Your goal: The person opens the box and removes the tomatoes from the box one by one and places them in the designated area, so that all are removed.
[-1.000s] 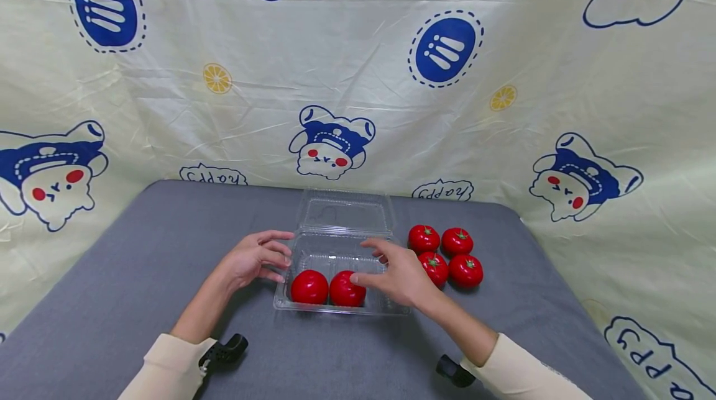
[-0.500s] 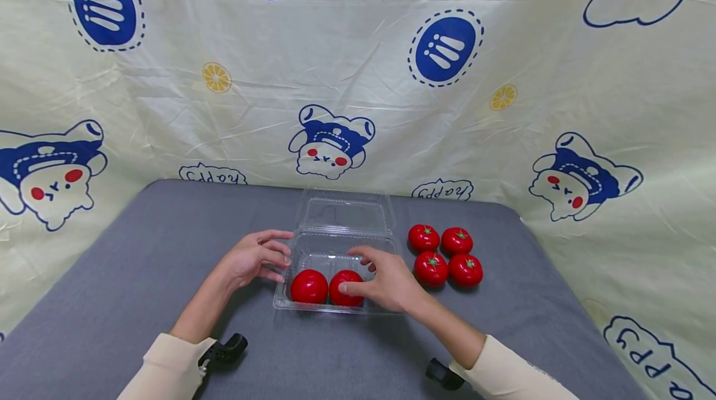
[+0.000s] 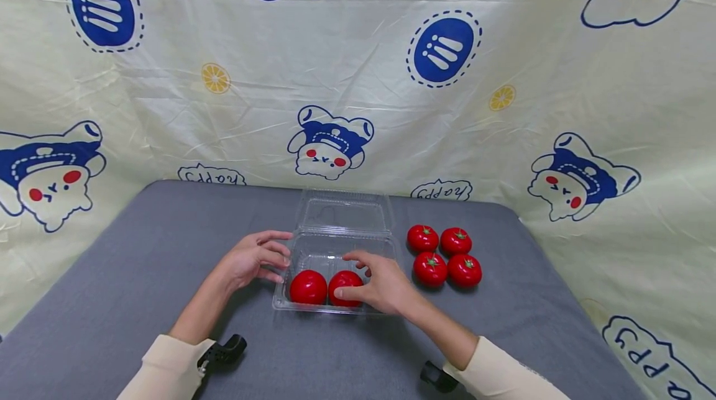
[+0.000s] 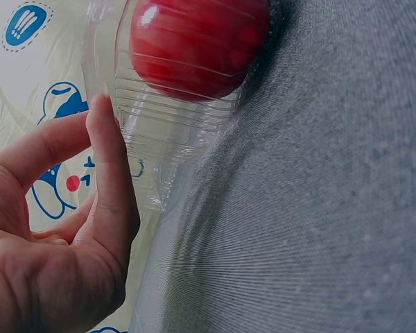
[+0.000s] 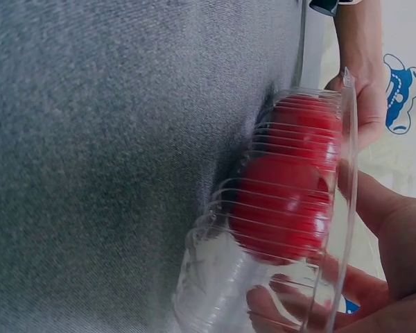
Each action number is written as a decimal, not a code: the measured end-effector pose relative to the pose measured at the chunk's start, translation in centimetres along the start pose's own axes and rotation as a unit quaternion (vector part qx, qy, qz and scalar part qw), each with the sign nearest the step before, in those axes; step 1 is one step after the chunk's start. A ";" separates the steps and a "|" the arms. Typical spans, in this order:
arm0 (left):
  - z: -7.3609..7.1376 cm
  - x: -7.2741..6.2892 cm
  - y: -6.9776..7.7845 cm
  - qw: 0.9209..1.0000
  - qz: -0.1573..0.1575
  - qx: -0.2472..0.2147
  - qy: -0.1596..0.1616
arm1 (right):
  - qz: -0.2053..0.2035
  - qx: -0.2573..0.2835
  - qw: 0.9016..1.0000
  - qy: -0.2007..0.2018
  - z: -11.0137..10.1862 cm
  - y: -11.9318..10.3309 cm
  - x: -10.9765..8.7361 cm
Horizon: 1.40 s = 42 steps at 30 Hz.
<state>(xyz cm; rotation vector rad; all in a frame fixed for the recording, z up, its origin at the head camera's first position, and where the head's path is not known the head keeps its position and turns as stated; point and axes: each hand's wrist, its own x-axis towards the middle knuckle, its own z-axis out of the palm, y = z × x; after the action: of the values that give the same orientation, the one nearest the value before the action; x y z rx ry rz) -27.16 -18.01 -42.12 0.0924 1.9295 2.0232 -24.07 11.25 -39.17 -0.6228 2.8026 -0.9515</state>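
In the head view, a clear plastic clamshell box lies with its lid folded back. Two red tomatoes sit along its near side, a left one and a right one. My left hand is at the box's left wall, fingers loosely bent; in the left wrist view a fingertip meets or nearly meets the rim. My right hand reaches in from the right, thumb over the right tomato; in the right wrist view its other fingers are beside that tomato, apart from it.
Right of the box, several red tomatoes with green stems stand grouped on the grey cloth, one of them a front-left tomato. A printed curtain hangs behind the table. Black wrist cameras, such as the left one, hang below the wrists.
My right hand has moved left and slightly nearer, its thumb passing further across the right tomato in the box. My left hand keeps its place at the box's left side.
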 end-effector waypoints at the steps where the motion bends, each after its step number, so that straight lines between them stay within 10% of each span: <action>1: 0.0 0.0 0.0 1.000 -0.001 0.000 0.000 | -0.001 0.000 1.000 -0.002 0.1 0.0 0.0; 42: 0.0 0.1 -0.3 1.000 0.001 0.004 0.008 | -0.039 0.002 0.999 -0.026 1.3 0.4 0.5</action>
<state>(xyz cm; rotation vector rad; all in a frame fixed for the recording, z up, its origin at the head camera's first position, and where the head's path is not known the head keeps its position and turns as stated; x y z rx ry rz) -27.20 -17.95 -42.39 0.0810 1.9480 2.0239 -24.36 10.56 -40.47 -0.7490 2.7499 -0.9392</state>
